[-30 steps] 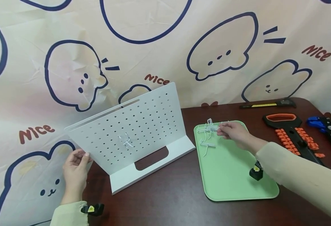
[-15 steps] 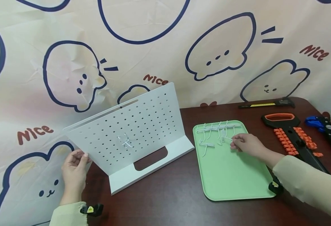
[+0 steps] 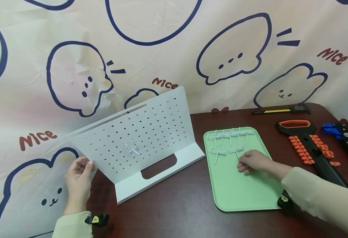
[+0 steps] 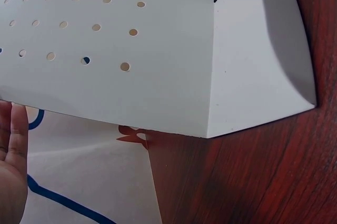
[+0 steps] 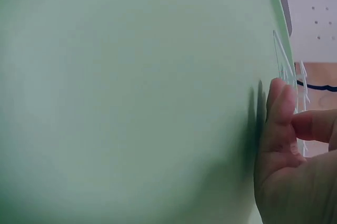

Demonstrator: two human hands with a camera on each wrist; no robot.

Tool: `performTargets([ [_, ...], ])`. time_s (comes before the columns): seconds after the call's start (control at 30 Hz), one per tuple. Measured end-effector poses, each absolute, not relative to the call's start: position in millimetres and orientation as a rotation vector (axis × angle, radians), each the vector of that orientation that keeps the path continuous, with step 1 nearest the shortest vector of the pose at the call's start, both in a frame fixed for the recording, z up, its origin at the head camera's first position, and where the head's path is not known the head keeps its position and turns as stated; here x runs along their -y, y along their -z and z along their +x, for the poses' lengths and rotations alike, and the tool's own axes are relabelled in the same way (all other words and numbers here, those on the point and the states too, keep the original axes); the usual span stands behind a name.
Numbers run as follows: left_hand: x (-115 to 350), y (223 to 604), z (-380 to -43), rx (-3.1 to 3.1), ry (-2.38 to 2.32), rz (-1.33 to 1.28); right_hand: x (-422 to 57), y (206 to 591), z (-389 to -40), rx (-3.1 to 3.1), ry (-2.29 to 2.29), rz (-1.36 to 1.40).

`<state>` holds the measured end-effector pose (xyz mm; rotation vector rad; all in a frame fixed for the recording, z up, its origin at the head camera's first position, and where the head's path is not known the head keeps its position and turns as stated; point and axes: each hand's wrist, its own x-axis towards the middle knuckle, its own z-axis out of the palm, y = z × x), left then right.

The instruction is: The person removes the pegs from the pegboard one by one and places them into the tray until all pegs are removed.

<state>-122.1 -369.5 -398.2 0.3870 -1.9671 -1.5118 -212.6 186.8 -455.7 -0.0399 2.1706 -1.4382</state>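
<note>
A white pegboard (image 3: 150, 132) with a folded base stands tilted on the dark table. My left hand (image 3: 79, 178) grips its left edge; in the left wrist view, fingers (image 4: 16, 134) meet that edge. One white wire hook (image 3: 134, 150) hangs on the board's front. Over the green tray (image 3: 245, 195), my right hand (image 3: 255, 162) pinches the stem of a white wire hook (image 3: 235, 149) between thumb and fingers. Beside it in the tray lies another hook (image 3: 217, 152). Several more hooks (image 3: 230, 135) lie in a row along the tray's far edge.
Right of the tray lies a black saw-like tool (image 3: 310, 145) with orange parts along both sides. Beyond are a blue-handled tool (image 3: 343, 134) and a black and yellow cutter (image 3: 281, 110). A patterned cloth (image 3: 162, 59) hangs behind the table.
My right hand has come away from the row of hooks toward the tray's middle, bringing one hook with it. The left hand and the pegboard have stayed put.
</note>
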Motion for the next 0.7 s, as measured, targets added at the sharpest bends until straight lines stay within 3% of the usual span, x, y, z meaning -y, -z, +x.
performTargets([
  [0.7, 369, 398, -124, 1.916, 1.560, 0.360, -154, 458, -214, -2.110, 1.491, -0.033],
])
